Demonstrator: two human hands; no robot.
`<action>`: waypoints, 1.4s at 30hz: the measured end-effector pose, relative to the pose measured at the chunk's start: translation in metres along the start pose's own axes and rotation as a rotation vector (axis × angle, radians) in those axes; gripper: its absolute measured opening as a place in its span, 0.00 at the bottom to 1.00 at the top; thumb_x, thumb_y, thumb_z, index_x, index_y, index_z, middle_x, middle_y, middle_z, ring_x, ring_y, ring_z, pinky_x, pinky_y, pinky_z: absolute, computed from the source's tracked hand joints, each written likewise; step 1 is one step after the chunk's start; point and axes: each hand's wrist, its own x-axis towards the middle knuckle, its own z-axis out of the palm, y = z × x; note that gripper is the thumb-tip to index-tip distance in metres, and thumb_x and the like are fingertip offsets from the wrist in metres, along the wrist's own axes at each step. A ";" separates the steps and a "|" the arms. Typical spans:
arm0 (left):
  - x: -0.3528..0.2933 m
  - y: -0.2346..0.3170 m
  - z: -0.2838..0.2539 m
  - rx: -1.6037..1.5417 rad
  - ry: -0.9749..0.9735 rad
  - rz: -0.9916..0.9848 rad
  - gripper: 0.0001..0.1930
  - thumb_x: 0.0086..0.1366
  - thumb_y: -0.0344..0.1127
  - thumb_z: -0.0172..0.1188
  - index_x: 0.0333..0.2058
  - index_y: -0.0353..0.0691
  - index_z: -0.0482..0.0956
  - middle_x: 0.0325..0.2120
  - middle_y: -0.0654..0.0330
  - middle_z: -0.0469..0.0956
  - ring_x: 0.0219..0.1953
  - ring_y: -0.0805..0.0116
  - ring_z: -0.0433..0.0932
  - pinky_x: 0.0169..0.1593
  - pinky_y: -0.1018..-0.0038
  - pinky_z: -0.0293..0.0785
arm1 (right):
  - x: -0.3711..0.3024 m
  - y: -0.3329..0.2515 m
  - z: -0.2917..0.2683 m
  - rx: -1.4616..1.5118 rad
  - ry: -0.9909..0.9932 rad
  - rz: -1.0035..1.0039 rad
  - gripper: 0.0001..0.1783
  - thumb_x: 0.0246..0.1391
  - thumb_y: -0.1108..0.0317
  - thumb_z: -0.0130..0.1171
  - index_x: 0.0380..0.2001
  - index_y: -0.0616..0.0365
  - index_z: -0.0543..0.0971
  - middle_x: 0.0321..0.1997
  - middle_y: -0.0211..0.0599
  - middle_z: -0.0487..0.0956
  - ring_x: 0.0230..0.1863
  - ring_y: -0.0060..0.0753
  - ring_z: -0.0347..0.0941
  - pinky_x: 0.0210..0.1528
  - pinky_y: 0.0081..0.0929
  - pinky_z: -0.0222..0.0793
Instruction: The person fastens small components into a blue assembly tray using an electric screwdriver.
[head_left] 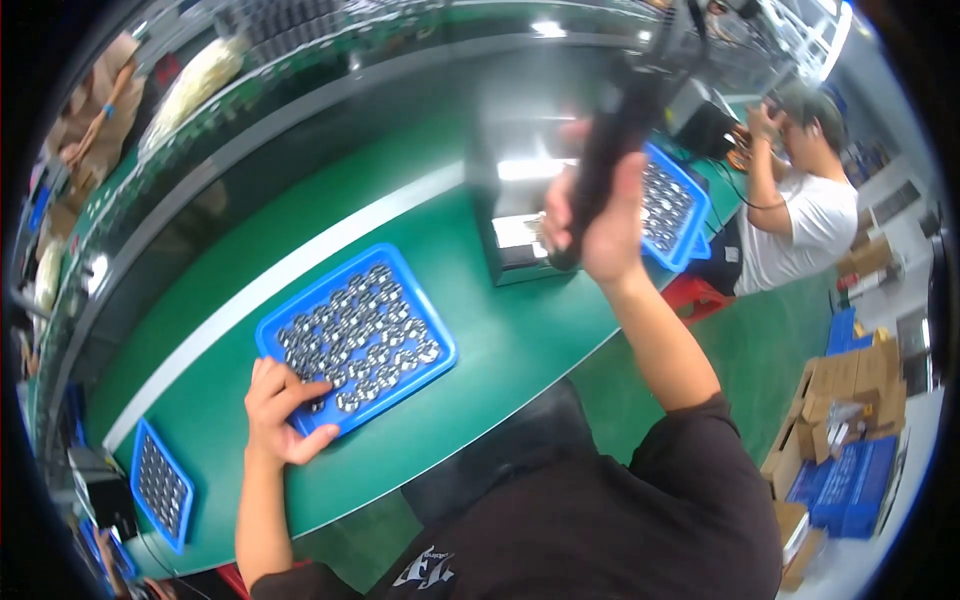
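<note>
My right hand (612, 230) is raised at upper centre, wrapped round a black electric screwdriver (622, 115). The tool is blurred, with a dark cord rising from its top. Below and left of it, a blue tray (408, 385) lies on the green table, filled with small round black-and-silver parts (355, 318). My left hand (272, 408) rests over the tray's near left corner, thumb and index finger apart. The index fingertip is at the parts there; whether it touches one, I cannot tell.
A shiny metal box (520, 215) stands behind the right hand. Another blue tray of parts (160, 485) lies at far left, and stacked blue trays (690, 245) sit at right. A co-worker (800, 200) sits beyond them. Cardboard boxes (850, 385) stand on the right.
</note>
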 end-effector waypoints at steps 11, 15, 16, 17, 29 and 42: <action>-0.005 0.004 -0.001 -0.015 0.003 -0.007 0.25 0.42 0.53 0.70 0.31 0.37 0.87 0.20 0.60 0.66 0.27 0.60 0.65 0.36 0.63 0.58 | 0.030 -0.009 -0.003 0.025 0.195 -0.214 0.42 0.66 0.25 0.33 0.55 0.55 0.66 0.17 0.33 0.69 0.12 0.26 0.65 0.17 0.27 0.65; 0.000 0.008 0.000 0.000 0.000 -0.012 0.24 0.42 0.51 0.70 0.31 0.37 0.86 0.21 0.60 0.65 0.27 0.60 0.65 0.36 0.63 0.58 | 0.026 -0.001 -0.006 0.045 0.157 -0.228 0.40 0.66 0.29 0.44 0.51 0.61 0.70 0.17 0.36 0.71 0.13 0.24 0.67 0.17 0.23 0.65; 0.002 0.008 0.001 0.012 0.005 -0.009 0.23 0.43 0.51 0.70 0.31 0.37 0.86 0.21 0.60 0.65 0.27 0.60 0.65 0.36 0.64 0.58 | 0.025 -0.001 -0.008 0.025 0.134 -0.231 0.40 0.66 0.29 0.44 0.51 0.61 0.70 0.17 0.35 0.71 0.13 0.24 0.67 0.18 0.22 0.64; 0.002 0.009 0.001 0.010 -0.002 -0.006 0.23 0.43 0.51 0.70 0.31 0.37 0.86 0.21 0.60 0.65 0.27 0.60 0.65 0.36 0.64 0.58 | 0.022 -0.004 -0.007 0.033 0.119 -0.234 0.40 0.66 0.29 0.45 0.52 0.61 0.70 0.17 0.35 0.72 0.14 0.23 0.67 0.18 0.20 0.62; 0.011 0.013 -0.013 -0.010 -0.087 -0.066 0.23 0.45 0.51 0.74 0.37 0.43 0.87 0.25 0.61 0.69 0.30 0.60 0.68 0.40 0.64 0.62 | -0.001 -0.022 0.112 0.405 -0.304 -0.012 0.60 0.55 0.15 0.32 0.71 0.58 0.55 0.18 0.34 0.71 0.13 0.24 0.67 0.18 0.23 0.66; -0.004 0.007 -0.014 -0.036 -0.039 -0.148 0.26 0.42 0.54 0.76 0.38 0.45 0.85 0.30 0.63 0.68 0.33 0.62 0.65 0.40 0.66 0.57 | -0.011 0.047 0.217 0.522 -0.539 0.155 0.59 0.54 0.21 0.52 0.63 0.72 0.64 0.20 0.33 0.73 0.16 0.18 0.66 0.20 0.18 0.60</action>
